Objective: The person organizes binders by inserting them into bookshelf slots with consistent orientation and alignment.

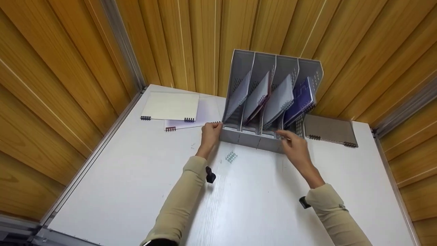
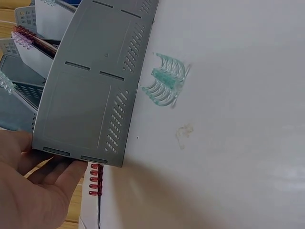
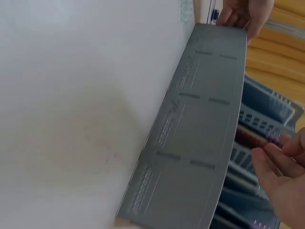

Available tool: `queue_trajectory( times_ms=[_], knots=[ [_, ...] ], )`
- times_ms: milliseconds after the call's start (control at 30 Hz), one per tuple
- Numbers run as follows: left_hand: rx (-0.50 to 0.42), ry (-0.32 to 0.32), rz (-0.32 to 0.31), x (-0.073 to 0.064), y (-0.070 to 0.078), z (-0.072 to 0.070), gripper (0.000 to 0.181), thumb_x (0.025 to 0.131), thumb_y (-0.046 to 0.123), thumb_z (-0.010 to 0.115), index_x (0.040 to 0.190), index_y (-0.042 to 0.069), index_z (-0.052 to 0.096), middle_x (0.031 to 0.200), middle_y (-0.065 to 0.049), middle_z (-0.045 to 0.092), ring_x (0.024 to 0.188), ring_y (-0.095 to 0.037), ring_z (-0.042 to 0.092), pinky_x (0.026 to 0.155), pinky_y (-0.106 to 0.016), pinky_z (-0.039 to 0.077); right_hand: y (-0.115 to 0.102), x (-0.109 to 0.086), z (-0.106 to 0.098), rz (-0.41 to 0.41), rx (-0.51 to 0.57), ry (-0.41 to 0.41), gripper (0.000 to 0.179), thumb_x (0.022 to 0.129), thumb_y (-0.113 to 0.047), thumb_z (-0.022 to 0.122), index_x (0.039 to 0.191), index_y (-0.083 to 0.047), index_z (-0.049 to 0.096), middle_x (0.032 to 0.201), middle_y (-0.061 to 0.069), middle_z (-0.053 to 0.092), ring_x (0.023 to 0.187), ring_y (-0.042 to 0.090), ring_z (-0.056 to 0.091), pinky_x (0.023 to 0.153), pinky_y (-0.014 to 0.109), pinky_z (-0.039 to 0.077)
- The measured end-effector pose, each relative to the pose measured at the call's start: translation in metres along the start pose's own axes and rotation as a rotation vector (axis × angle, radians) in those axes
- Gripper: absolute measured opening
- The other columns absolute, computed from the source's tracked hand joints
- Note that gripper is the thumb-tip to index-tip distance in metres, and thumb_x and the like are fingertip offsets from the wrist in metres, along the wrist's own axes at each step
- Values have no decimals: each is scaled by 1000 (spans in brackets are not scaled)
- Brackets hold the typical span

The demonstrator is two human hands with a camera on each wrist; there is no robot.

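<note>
A grey file organizer (image 1: 249,138) with several slots stands toward the back of the white table. My left hand (image 1: 210,135) grips its front left corner, thumb and fingers on the end of the front panel (image 2: 78,95). Close to the front right part of the organizer, my right hand (image 1: 297,150) has its fingers loosely bent with nothing visible in them. Spiral notebooks lean in the slots: a pale one (image 1: 239,94), one with a dark red binding (image 1: 256,97), a light grey-blue one (image 1: 280,99) and a purple-blue one (image 1: 300,99).
A cream notebook (image 1: 170,105) overlaps a pale lilac one (image 1: 208,111) at the left back. On the right lies a brown notebook (image 1: 329,129). A small clear-green binding piece (image 1: 231,156) sits before the organizer. Wooden panel walls (image 1: 198,41) enclose the table.
</note>
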State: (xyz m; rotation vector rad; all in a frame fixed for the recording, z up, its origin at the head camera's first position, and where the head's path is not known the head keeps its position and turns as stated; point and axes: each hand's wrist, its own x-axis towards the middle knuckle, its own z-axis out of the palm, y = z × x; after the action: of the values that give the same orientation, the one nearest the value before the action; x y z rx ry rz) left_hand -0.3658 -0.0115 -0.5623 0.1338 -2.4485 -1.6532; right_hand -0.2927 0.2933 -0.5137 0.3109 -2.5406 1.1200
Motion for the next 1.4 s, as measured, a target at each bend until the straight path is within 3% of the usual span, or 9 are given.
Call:
queue_trajectory(
  times_ms=[133, 333, 600, 833, 933, 1033, 1100, 1167, 1400],
  knots=[
    [4, -8, 0, -1, 2, 1, 34, 101, 18, 63, 76, -2, 72, 61, 2, 44, 61, -14, 40, 57, -27, 32, 28, -10, -36, 73, -84, 113, 28, 97, 4, 53, 115, -1, 74, 111, 16, 75, 102, 33, 70, 81, 6, 42],
    [-5, 12, -16, -2, 3, 0, 27, 101, 18, 64, 87, 1, 80, 68, 2, 55, 64, -14, 44, 59, -25, 34, 75, -20, -72, 205, -197, 104, 28, 100, 0, 51, 119, 4, 70, 114, 25, 71, 105, 39, 68, 75, 10, 40],
    [-6, 18, -31, -1, 1, 1, 31, 100, 17, 64, 77, -1, 74, 66, 1, 52, 62, -14, 41, 57, -26, 32, 127, -21, -90, 262, -348, -59, 30, 95, 0, 51, 118, 10, 67, 98, 32, 68, 76, 36, 57, 63, 42, 45],
    [1, -12, -30, -2, 1, 3, 37, 103, 20, 61, 69, 5, 64, 66, 1, 49, 61, -12, 40, 56, -26, 32, 147, -11, -98, 332, -387, -171, 35, 98, -4, 51, 126, 16, 58, 122, 41, 58, 109, 57, 57, 86, 64, 47],
    [34, -33, -10, -4, 3, 3, 36, 105, 20, 56, 76, 1, 64, 71, -7, 55, 64, -15, 44, 59, -29, 34, 149, -7, -96, 365, -390, -233, 40, 100, -6, 51, 133, 17, 52, 127, 43, 53, 116, 59, 53, 91, 65, 46],
    [103, -38, 37, -8, 6, 4, 29, 107, 16, 52, 102, -4, 73, 97, -15, 71, 85, -19, 64, 72, -32, 51, 151, -3, -92, 428, -389, -304, 45, 102, -8, 47, 140, 17, 45, 134, 44, 47, 123, 59, 47, 98, 66, 43],
    [148, -43, 71, -12, 10, 5, 29, 107, 12, 50, 115, -8, 69, 106, -21, 71, 98, -27, 67, 81, -39, 55, 152, -1, -89, 453, -393, -340, 47, 102, -8, 45, 142, 18, 41, 138, 44, 44, 127, 60, 43, 102, 66, 40],
    [168, -18, 116, -16, 15, 7, 31, 105, 7, 52, 129, -9, 63, 122, -24, 68, 116, -32, 65, 94, -43, 54, 154, 0, -86, 462, -399, -356, 47, 102, -8, 46, 142, 17, 41, 139, 44, 42, 129, 59, 41, 105, 66, 38],
    [179, -25, 269, -41, 35, 16, 40, 102, 3, 52, 141, -6, 55, 149, -20, 51, 141, -37, 45, 113, -43, 39, 159, 5, -81, 386, -404, -322, 43, 98, -3, 48, 136, 18, 45, 132, 44, 48, 123, 60, 46, 101, 66, 41]
  ],
)
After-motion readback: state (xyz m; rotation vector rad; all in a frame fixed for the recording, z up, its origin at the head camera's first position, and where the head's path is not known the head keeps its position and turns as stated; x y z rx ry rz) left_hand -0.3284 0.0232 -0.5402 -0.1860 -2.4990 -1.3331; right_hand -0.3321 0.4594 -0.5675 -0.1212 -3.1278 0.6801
